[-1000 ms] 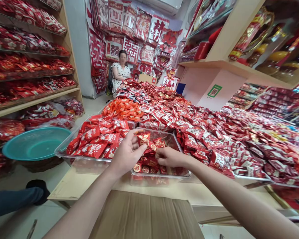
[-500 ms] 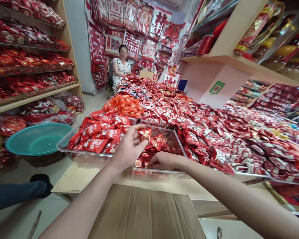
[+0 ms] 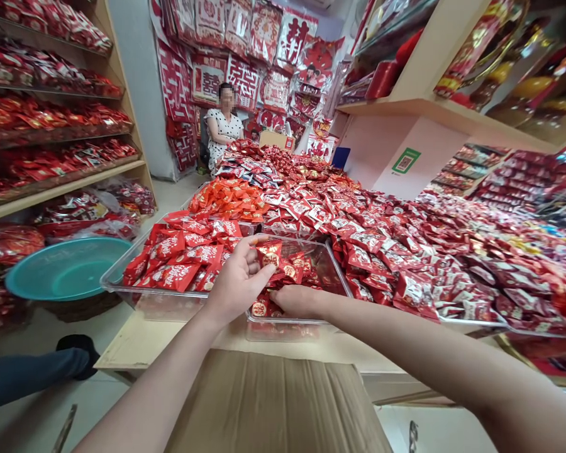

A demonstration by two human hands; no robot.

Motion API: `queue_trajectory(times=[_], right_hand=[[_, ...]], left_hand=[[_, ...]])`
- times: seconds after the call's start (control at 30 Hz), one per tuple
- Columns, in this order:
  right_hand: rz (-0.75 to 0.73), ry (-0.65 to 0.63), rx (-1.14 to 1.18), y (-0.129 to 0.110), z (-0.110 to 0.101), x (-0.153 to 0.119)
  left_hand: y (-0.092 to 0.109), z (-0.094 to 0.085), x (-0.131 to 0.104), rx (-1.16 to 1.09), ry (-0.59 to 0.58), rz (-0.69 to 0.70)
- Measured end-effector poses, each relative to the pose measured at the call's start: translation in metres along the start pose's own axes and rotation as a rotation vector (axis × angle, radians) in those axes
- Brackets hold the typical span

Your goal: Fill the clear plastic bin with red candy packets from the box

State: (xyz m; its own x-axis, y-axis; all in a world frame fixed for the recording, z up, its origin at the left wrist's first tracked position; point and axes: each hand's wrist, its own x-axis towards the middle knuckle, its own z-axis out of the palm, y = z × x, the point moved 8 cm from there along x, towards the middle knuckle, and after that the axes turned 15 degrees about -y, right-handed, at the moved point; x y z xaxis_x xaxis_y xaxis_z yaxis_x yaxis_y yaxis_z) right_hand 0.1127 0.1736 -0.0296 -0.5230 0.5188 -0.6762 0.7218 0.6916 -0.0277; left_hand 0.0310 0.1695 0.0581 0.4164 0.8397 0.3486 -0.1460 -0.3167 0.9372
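Observation:
A small red candy packet (image 3: 268, 253) with gold print is pinched between the thumb and fingers of my left hand (image 3: 236, 277), just above a clear plastic bin (image 3: 337, 267). More red-and-gold packets (image 3: 292, 269) lie inside that bin. Low over its front part, my right hand (image 3: 298, 302) reaches in among the packets. Its fingers point down and are mostly hidden, so what they hold does not show. Left of my left hand stands another clear bin (image 3: 122, 288), heaped with larger red packets (image 3: 170, 251).
A cardboard sheet or box (image 3: 273, 402) lies in front of me, below the wooden table (image 3: 136, 343). Heaps of wrapped sweets (image 3: 372, 233) spread back and right. A teal basin (image 3: 66, 270) is at left, near shelves (image 3: 56, 176). A person (image 3: 222, 129) sits at the far end.
My right hand has shifted slightly left within the bin, toward my left hand. My left hand keeps its pinch on the candy packet. The whole view has moved a little.

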Motion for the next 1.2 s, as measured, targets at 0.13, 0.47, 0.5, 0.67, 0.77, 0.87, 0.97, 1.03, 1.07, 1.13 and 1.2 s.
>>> queue_trajectory(times=[0.13, 0.47, 0.5, 0.67, 0.77, 0.87, 0.97, 1.03, 1.07, 1.13, 1.2], right_hand=[[0.016, -0.015, 0.08, 0.006, 0.006, 0.004], [0.128, 0.057, 0.283, 0.033, 0.002, -0.006], [0.145, 0.064, 0.3, 0.036, 0.001, -0.01], [0.255, 0.101, 0.366, 0.048, -0.004, -0.036], [0.356, 0.085, 0.459, 0.059, 0.002, -0.05], [0.393, 0.111, 0.547, 0.063, 0.006, -0.057], [0.43, 0.082, 0.686, 0.061, 0.013, -0.056], [0.455, 0.018, 0.75, 0.057, 0.02, -0.051], [0.464, -0.013, 0.746, 0.054, 0.023, -0.047], [0.448, -0.046, 0.663, 0.049, 0.024, -0.04], [0.379, -0.048, 0.55, 0.042, 0.023, -0.031]], left_hand=[[0.0, 0.0, 0.0, 0.02, 0.001, -0.001], [0.0, 0.001, 0.0, -0.025, -0.002, -0.02], [0.0, 0.001, -0.001, -0.023, -0.003, -0.017], [0.0, 0.002, -0.001, -0.041, -0.007, -0.013], [-0.001, 0.001, -0.001, -0.038, -0.001, -0.017], [-0.001, 0.001, -0.001, -0.031, -0.003, -0.019], [-0.001, 0.001, -0.001, -0.02, -0.007, -0.023], [-0.001, 0.001, -0.001, -0.023, -0.007, -0.018], [-0.001, 0.001, -0.001, -0.024, -0.005, -0.015], [0.0, 0.0, -0.001, -0.022, 0.002, -0.01], [-0.001, 0.0, -0.001, -0.017, 0.005, -0.008]])
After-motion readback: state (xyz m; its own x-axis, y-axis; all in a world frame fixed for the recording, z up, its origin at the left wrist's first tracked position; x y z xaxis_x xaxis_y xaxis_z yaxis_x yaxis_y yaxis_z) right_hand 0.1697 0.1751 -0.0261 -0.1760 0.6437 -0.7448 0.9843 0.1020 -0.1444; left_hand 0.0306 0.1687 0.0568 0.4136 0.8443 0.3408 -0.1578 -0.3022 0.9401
